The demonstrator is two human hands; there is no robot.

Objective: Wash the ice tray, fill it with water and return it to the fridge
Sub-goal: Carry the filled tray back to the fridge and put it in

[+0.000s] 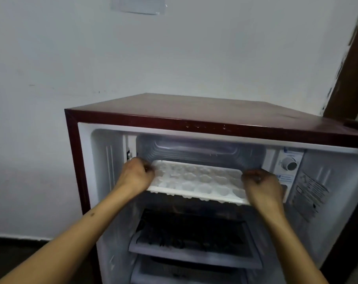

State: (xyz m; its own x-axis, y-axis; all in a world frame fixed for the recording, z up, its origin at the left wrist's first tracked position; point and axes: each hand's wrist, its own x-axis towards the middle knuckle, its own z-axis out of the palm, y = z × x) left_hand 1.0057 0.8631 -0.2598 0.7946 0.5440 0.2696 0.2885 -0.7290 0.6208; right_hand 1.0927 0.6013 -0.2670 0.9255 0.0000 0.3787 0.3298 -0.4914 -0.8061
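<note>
My left hand (137, 174) and right hand (263, 186) clamp the ice tray (196, 179) ends at the freezer compartment (198, 149) mouth; next, probably a level slide.

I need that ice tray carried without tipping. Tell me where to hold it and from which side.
Grip the ice tray by its two short end rims, coming in from the front of the open fridge, as the left hand and right hand do. It is long, flat and shallow, with open cups facing up, so end grips probably keep it level.
</note>
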